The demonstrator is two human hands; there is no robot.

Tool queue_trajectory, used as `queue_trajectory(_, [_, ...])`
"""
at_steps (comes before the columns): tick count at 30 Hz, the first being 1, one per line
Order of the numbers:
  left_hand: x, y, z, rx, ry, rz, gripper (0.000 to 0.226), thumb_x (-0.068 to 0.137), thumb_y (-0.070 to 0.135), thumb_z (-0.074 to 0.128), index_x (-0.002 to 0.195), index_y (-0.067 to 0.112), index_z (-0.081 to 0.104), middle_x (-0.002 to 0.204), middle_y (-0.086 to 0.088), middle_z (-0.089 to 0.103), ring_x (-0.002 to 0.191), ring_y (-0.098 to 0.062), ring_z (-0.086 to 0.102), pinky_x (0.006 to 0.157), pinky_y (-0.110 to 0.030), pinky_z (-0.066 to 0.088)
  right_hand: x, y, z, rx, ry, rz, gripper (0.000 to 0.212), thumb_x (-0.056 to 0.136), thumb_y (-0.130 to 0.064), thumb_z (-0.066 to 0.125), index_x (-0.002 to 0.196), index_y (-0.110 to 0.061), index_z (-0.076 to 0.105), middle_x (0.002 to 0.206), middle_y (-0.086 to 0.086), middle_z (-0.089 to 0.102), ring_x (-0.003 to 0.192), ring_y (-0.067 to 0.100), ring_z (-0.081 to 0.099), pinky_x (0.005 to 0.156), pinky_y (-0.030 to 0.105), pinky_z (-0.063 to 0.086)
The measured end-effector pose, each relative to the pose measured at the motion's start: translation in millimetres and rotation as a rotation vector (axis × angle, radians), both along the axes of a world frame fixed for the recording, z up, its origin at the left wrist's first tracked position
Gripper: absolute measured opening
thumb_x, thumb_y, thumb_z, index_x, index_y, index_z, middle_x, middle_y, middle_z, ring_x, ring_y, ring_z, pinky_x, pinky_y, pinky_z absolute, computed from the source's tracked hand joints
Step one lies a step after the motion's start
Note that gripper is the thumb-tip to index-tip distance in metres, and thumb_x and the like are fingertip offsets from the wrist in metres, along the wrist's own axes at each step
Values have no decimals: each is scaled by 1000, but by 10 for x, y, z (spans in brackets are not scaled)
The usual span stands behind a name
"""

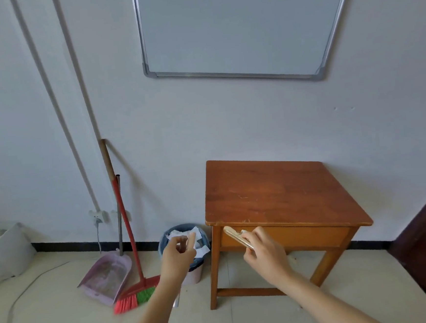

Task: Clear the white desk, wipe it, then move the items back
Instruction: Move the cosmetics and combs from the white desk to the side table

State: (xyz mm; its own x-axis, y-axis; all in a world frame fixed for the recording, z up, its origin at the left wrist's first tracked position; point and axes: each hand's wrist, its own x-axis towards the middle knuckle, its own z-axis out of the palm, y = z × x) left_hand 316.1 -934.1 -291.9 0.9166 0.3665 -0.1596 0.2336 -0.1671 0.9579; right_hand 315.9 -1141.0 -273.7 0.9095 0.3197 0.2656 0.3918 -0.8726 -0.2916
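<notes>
Right hand [263,249] grips a blurred pale object [235,235]; left hand [179,253] half-curled, contents unclear

Person, own view | left hand [178,252]: bare, slim fingers | right hand [265,255]: bare, knuckles showing | left forearm [152,311]: bare to picture's bottom edge | right forearm [327,302]: bare to bottom edge

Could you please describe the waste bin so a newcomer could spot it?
Under the whiteboard stands a wooden table. The waste bin sits between it and the broom; it alone is round and stuffed with white paper.
</notes>
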Motion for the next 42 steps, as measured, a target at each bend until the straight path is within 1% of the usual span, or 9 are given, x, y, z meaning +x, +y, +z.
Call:
queue_trajectory(4, [223, -95, -221, -19, 120, -31, 19, 86, 32, 60, 90, 14, 54, 74, -5, 59, 61, -14, 52, 55, -23, 42, 226, -111, -135, -23, 40, -104, 36, 85, -15, 52, 121, -12, 53, 101, 3, 52, 71, 11, 43, 55, 19, 32])
queue_trajectory(9, [638, -141, -249, 1, 149, -81, 18, 87, 30, 59, 95, 15, 52, 85, -5, 62, 71, -19, 59, 54, -20, 42, 562, -193, -257, -40, 71, -132, 36, 85, -14, 52, 121, -11, 54, 101, 3, 53, 70, 11, 46, 54, 19, 33])
queue_trajectory(13, [1183, -228, -206, 49, 132, -107, 16, 87, 18, 59, 99, 9, 54, 89, -6, 61, 71, -19, 58, 53, -19, 41, 1059, -223, -297, -5, 36, -127, 41, 86, -16, 51, 127, -14, 49, 104, 1, 52, 71, 8, 42, 51, 12, 24])
queue_trajectory(19, [2073, -388, -168, 15, 107, -82, 23, 88, 34, 57, 97, 14, 53, 87, -4, 59, 69, -17, 57, 53, -23, 45, 1877, -239, -334, 146, 73, -140, 37, 84, -14, 57, 122, -13, 54, 99, -1, 52, 67, 6, 46, 47, 5, 23])
queue_trajectory(25, [2708, -399, -398, 29, 195, -46, 26, 85, 16, 60, 109, 13, 51, 95, -1, 55, 72, -10, 55, 56, -21, 42, 2567, -219, -504, 143, 135, -127, 36, 84, -13, 58, 120, -11, 56, 100, 2, 54, 66, 7, 47, 48, 4, 23])
queue_trajectory(29, [3086, -361, -587, 25, 254, -44, 31, 84, 10, 59, 114, 12, 51, 89, 2, 55, 67, -7, 53, 51, -18, 39, 2910, -147, -622, 142, 185, -135, 36, 83, -12, 59, 119, -11, 57, 99, 2, 54, 66, 8, 47, 49, 5, 23])
queue_trajectory(34, [3865, -358, -614, 28, 225, -94, 26, 87, 27, 58, 108, 12, 54, 91, 0, 57, 75, -16, 57, 66, -26, 46, 3380, -30, -649, 146, 194, -246, 38, 86, -14, 56, 124, -14, 53, 100, -2, 50, 65, 7, 46, 48, 6, 25])
queue_trajectory(38, [4463, -433, -677, 20, 234, -151, 26, 86, 25, 59, 108, 13, 54, 83, 8, 52, 82, -17, 55, 76, -33, 50, 3648, 24, -591, 167, 201, -349, 39, 84, -14, 57, 123, -15, 55, 100, -3, 51, 65, 7, 46, 49, 6, 26])
queue_trajectory(42, [4904, -587, -722, 86, 239, -186, 37, 89, 41, 52, 111, 12, 53, 97, 0, 59, 85, -16, 52, 77, -28, 41, 3770, 7, -587, 142, 237, -449, 39, 86, -18, 55, 126, -19, 51, 104, -5, 48, 72, 6, 50, 58, 10, 36])
